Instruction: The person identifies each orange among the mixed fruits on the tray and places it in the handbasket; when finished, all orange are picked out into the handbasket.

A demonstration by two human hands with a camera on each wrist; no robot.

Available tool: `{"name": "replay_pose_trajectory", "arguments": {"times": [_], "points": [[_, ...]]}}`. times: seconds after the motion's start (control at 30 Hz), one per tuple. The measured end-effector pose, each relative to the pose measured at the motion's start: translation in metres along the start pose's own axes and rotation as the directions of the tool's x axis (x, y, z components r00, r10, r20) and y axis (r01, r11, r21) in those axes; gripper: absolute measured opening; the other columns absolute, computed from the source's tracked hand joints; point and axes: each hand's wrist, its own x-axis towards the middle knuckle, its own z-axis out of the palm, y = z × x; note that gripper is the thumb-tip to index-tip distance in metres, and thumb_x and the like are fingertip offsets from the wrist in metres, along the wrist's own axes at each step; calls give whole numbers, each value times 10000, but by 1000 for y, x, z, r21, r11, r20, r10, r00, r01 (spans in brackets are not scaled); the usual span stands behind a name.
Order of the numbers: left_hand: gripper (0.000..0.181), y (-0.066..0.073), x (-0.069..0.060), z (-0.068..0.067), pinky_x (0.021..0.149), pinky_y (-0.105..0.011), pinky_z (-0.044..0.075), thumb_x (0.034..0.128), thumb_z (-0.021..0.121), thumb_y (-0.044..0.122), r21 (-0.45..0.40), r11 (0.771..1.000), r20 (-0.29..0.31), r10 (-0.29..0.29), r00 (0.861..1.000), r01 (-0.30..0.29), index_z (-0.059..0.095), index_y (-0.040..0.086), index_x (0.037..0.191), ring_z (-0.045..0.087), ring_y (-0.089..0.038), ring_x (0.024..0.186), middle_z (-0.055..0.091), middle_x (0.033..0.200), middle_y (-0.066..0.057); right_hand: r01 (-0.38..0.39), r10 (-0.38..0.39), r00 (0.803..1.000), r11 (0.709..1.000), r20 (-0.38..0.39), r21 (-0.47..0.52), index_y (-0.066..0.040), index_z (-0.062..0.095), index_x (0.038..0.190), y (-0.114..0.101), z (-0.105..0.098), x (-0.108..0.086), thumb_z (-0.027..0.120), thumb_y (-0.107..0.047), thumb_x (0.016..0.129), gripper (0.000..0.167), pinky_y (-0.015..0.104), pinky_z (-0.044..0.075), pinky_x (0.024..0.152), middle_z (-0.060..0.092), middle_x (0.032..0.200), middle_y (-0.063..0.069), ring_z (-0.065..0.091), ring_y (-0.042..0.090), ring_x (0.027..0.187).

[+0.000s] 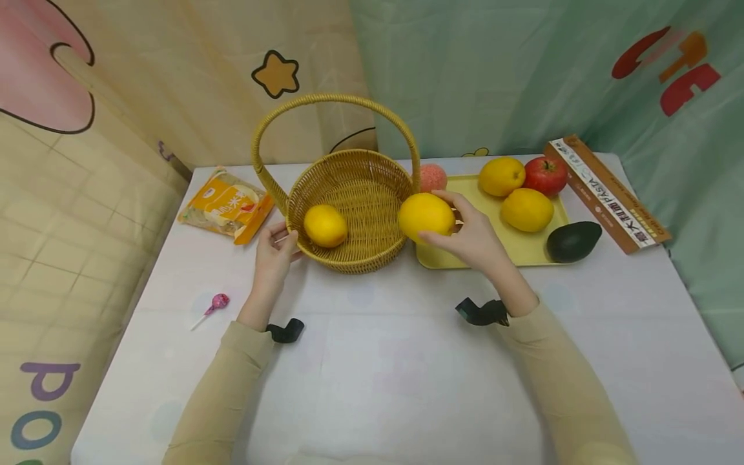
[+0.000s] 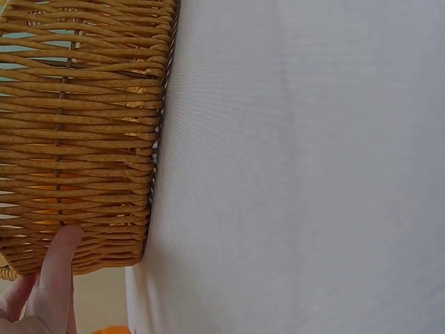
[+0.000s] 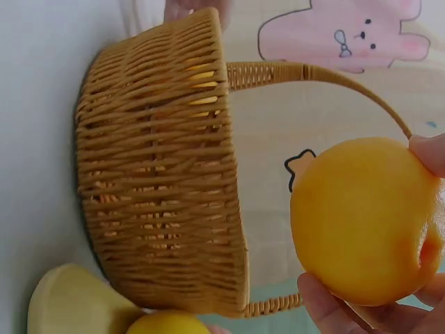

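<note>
My right hand [image 1: 478, 240] holds a yellow lemon [image 1: 426, 217] between thumb and fingers, raised by the right side of a wicker basket [image 1: 372, 258]. In the right wrist view the same lemon [image 3: 361, 216] fills the near right, with a dimpled end and fingertips on two sides. My left hand [image 1: 273, 255] grips the basket's left side; one digit lies against the woven wall [image 2: 90, 146] in the left wrist view. Inside the basket, at the left, rests another lemon [image 1: 325, 226]. The tall handle arches over the basket.
Right of the basket, a yellow tray [image 1: 444, 259] bears two lemons [image 1: 526, 210], a red pomegranate [image 1: 546, 175] and a dark green avocado [image 1: 573, 242] at its edge. A pink ball-like thing [image 1: 433, 177], a pasta box [image 1: 607, 194], an orange snack bag [image 1: 227, 204] and a lollipop [image 1: 219, 301] lie about.
</note>
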Motion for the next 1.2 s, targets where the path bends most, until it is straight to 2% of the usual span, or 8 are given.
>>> {"name": "replay_pose_trajectory", "arguments": {"times": [0.2, 0.43, 0.57, 0.67, 0.73, 0.9, 1.1, 1.2], "points": [[469, 1, -1, 0, 904, -326, 589, 1025, 518, 203, -11, 1000, 3, 2, 1000, -2, 354, 29, 1428, 579, -228, 1155, 468, 1355, -133, 88, -91, 996, 993, 26, 79, -206, 431, 1458, -18, 17, 17, 801, -313, 816, 749, 437, 525, 982, 492, 1426, 48, 522, 267, 1180], [477, 0, -1, 0, 833, -246, 600, 1023, 522, 201, -25, 1000, 14, 2, 1000, -2, 348, 24, 1430, 572, -262, 1181, 460, 1353, -135, 66, -77, 992, 992, 100, 111, -200, 425, 1449, -20, 42, 39, 811, -284, 801, 759, 442, 492, 1032, 489, 1422, 58, 511, 258, 1215], [480, 0, 0, 0, 851, -262, 598, 1022, 526, 207, -25, 1000, 11, 0, 1000, 0, 349, 26, 1430, 574, -267, 1187, 460, 1352, -133, 74, -82, 988, 995, 134, 63, -172, 432, 1425, -20, 55, 46, 816, -278, 773, 765, 465, 472, 1054, 507, 1408, 67, 527, 268, 1197], [482, 0, 0, 0, 860, -273, 597, 1020, 531, 205, -27, 1000, 7, -2, 1000, 2, 352, 27, 1430, 576, -269, 1189, 465, 1346, -130, 91, -88, 981, 996, 173, -8, -169, 443, 1408, -20, 63, 48, 814, -293, 749, 767, 488, 478, 1030, 514, 1403, 68, 531, 276, 1186], [482, 1, 0, 0, 855, -269, 598, 1020, 530, 205, -27, 1000, 9, -1, 1000, 1, 351, 28, 1431, 577, -273, 1192, 465, 1345, -129, 117, -103, 974, 991, 202, -58, -170, 451, 1398, -19, 68, 50, 811, -306, 740, 762, 493, 480, 1017, 517, 1403, 59, 533, 272, 1184], [484, 1, 0, 1, 838, -248, 599, 1021, 528, 209, -25, 1000, 14, 4, 1000, -4, 349, 28, 1433, 576, -272, 1194, 461, 1353, -133, 176, -142, 952, 979, 270, -104, -158, 466, 1380, -20, 78, 53, 811, -290, 750, 730, 462, 497, 995, 538, 1377, 45, 551, 249, 1158], [474, 0, -1, 0, 822, -230, 599, 1019, 534, 209, -22, 1000, -3, 3, 1000, -3, 362, 26, 1421, 590, -201, 1121, 473, 1346, -124, 217, -152, 926, 963, 346, -159, -137, 472, 1365, -28, 90, 57, 807, -274, 755, 710, 429, 510, 970, 570, 1332, 62, 572, 242, 1117], [474, -1, 0, 0, 804, -210, 597, 1017, 537, 212, -18, 1000, -5, 6, 1000, -6, 365, 25, 1418, 593, -155, 1074, 477, 1339, -121, 218, -138, 920, 958, 368, -187, -134, 470, 1360, -32, 97, 59, 807, -270, 764, 697, 423, 507, 973, 571, 1330, 64, 571, 240, 1120]]}}
